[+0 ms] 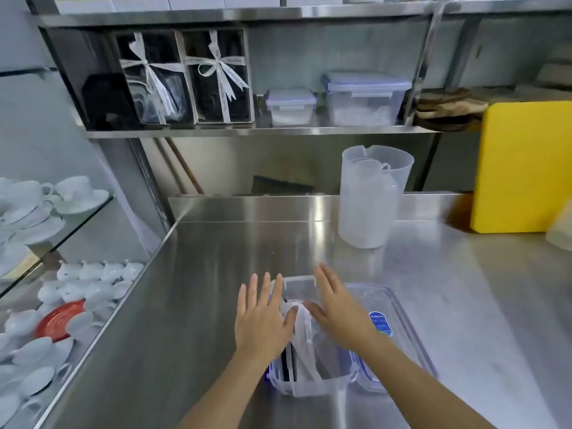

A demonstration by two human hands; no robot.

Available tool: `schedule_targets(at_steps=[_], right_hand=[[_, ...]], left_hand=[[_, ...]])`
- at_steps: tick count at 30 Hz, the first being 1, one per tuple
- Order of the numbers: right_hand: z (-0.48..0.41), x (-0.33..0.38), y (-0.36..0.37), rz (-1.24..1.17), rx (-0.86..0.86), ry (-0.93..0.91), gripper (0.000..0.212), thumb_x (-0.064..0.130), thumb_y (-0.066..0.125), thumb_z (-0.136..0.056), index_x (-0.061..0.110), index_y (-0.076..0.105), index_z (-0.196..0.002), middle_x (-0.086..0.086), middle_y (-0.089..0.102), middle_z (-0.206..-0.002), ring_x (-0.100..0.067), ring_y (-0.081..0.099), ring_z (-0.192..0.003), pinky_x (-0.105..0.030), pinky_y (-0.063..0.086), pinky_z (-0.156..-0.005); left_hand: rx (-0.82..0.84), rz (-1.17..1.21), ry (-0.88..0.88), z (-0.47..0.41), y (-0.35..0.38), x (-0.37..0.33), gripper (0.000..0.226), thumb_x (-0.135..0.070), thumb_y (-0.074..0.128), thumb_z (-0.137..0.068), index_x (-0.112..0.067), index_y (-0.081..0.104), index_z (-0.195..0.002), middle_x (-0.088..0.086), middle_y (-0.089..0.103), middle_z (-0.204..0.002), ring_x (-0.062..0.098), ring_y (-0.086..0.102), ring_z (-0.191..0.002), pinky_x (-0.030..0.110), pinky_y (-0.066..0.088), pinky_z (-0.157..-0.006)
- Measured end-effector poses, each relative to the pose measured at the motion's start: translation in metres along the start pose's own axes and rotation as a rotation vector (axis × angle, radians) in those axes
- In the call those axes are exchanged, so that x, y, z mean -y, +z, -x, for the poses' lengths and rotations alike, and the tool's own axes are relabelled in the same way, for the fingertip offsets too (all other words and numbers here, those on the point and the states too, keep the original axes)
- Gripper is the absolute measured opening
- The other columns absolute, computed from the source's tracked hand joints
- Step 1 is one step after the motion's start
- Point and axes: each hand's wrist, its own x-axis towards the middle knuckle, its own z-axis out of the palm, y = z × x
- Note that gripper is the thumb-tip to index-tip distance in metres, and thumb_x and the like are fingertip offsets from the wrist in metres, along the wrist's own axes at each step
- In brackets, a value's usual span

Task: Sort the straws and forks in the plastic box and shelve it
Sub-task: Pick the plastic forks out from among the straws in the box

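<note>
A clear plastic box (309,386) with blue-trimmed clips stands on the steel counter (201,289), near its front edge. Inside it I see a white plastic bag (301,323) and a dark flat item along the left wall; straws and forks cannot be made out. My left hand (263,317) hovers flat over the box's left rim, fingers spread. My right hand (337,308) is flat over the box's right side, fingers extended, touching or just above the bag. The box's clear lid (399,323), with a blue label, lies on the counter right of the box.
Stacked translucent jugs (371,196) stand behind the box, with a yellow cutting board (523,165) leaning at the right. The steel shelf (247,131) above holds two lidded containers (365,97) and ribboned black gift boxes (185,78). White cups and teapots (46,305) fill glass shelves at the left.
</note>
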Motion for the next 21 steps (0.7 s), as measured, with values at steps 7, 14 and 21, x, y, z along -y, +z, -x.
schedule_targets(at_steps=[7,14,21], right_hand=[[0.002,0.003,0.036,-0.035,0.308,0.222,0.048,0.02,0.05,-0.09,0.007,0.035,-0.133,-0.014,0.041,-0.139,-0.034,0.047,-0.121,-0.037,0.041,-0.097],[-0.002,0.011,0.064,-0.009,0.377,0.32,0.07,0.048,0.06,-0.077,0.012,0.034,-0.131,-0.011,0.039,-0.131,-0.033,0.038,-0.127,-0.042,0.039,-0.102],[-0.012,0.007,0.067,-0.011,0.349,0.415,0.06,0.022,0.053,-0.088,0.001,0.024,-0.136,-0.018,0.033,-0.139,-0.035,0.035,-0.13,-0.039,0.029,-0.11]], left_hand=[[0.175,-0.08,0.061,0.003,0.009,-0.001,0.053,-0.026,0.036,-0.094,-0.014,0.034,-0.145,0.009,0.012,-0.161,0.03,0.004,-0.149,0.041,0.004,-0.121],[0.113,0.442,-0.082,0.001,-0.005,-0.019,0.027,-0.018,0.039,-0.093,-0.008,0.06,-0.107,0.003,0.059,-0.118,0.021,0.054,-0.108,0.03,0.043,-0.087],[0.344,0.936,-0.391,-0.011,-0.012,-0.021,0.039,-0.035,0.05,-0.089,-0.013,0.056,-0.121,0.004,0.058,-0.128,0.021,0.055,-0.108,0.029,0.041,-0.089]])
